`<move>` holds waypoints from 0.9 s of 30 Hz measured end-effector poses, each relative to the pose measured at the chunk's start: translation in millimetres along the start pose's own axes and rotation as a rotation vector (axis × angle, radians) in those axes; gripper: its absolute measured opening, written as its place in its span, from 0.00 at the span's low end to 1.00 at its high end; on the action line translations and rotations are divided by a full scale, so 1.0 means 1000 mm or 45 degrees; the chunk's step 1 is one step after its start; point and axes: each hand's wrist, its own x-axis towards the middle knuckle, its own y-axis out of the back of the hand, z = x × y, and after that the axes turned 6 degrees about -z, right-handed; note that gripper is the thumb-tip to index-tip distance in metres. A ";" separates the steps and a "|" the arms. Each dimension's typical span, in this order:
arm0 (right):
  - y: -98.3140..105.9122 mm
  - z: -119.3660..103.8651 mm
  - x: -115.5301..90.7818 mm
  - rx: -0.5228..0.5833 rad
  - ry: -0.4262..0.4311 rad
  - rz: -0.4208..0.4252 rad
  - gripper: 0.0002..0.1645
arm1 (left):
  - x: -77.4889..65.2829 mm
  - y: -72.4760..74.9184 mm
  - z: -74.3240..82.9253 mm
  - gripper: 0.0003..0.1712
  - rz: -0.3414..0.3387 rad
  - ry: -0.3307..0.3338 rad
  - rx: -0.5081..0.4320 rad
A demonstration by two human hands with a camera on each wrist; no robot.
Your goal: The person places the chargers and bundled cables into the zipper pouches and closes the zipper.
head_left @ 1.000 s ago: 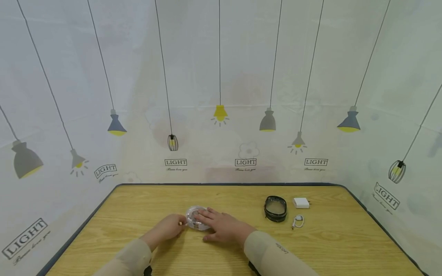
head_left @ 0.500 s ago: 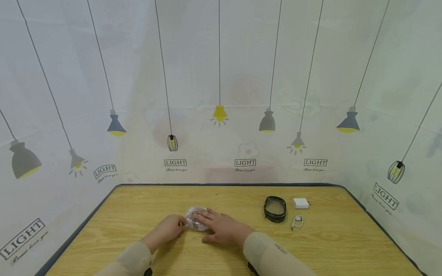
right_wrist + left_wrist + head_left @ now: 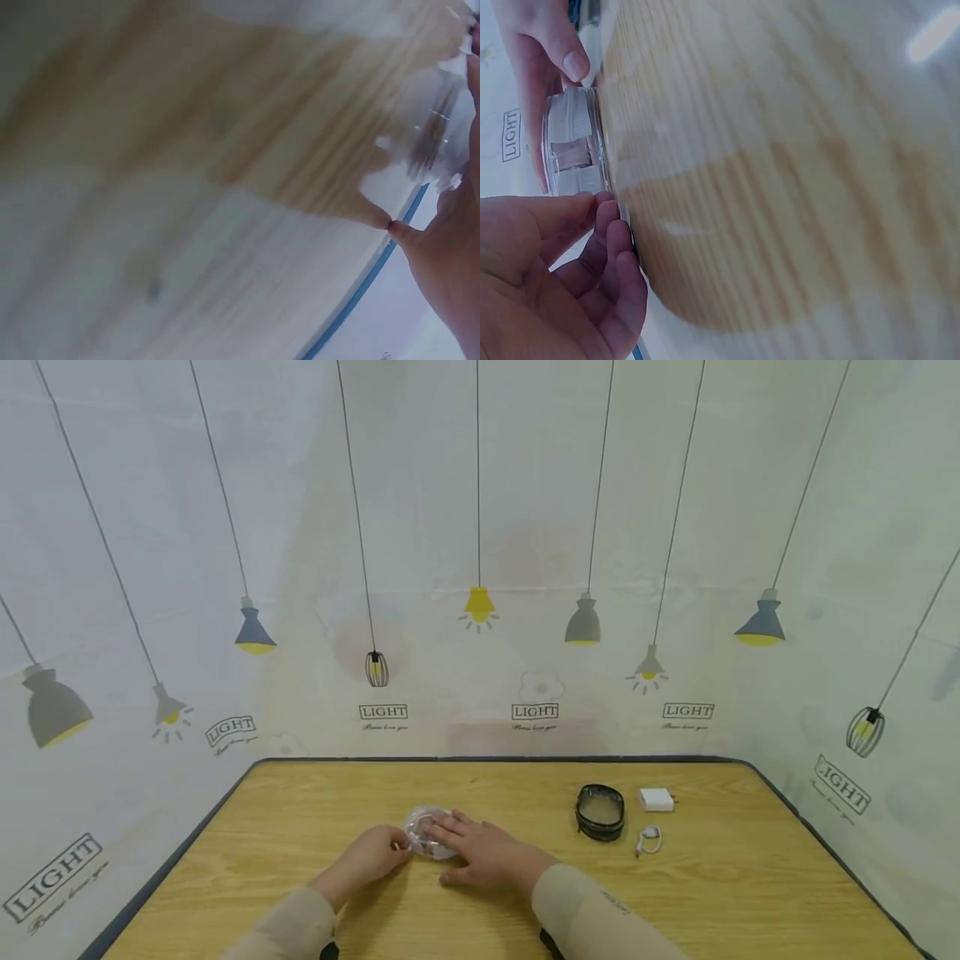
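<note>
A low, round clear plastic case [image 3: 420, 847] lies on the wooden table, left of the middle. My right hand [image 3: 483, 853] rests over its top with fingers stretched out, covering part of it; the thumb reaches toward the tabletop on the near side. At the case's left edge, the thumb and fingertips of my left hand [image 3: 375, 853] come together in a pinch. The left wrist view shows the case [image 3: 571, 146] from the side, with whitish patches on its wall and the left hand [image 3: 562, 277] at its rim. What sits inside the case is blurred.
To the right lies a round black-rimmed case [image 3: 600, 814] with a see-through top. Beside it are a white plug adapter [image 3: 656, 800] and a short coiled white cable [image 3: 649, 840]. A wall sheet printed with lamps [image 3: 480, 677] stands behind the table's dark edge.
My left hand shifts very slightly to the right at the case's edge. My right hand stays in place on top of the case.
</note>
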 end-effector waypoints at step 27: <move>0.017 0.013 -0.008 0.428 -0.319 0.244 0.33 | -0.024 0.001 0.031 0.06 -0.026 0.051 -0.214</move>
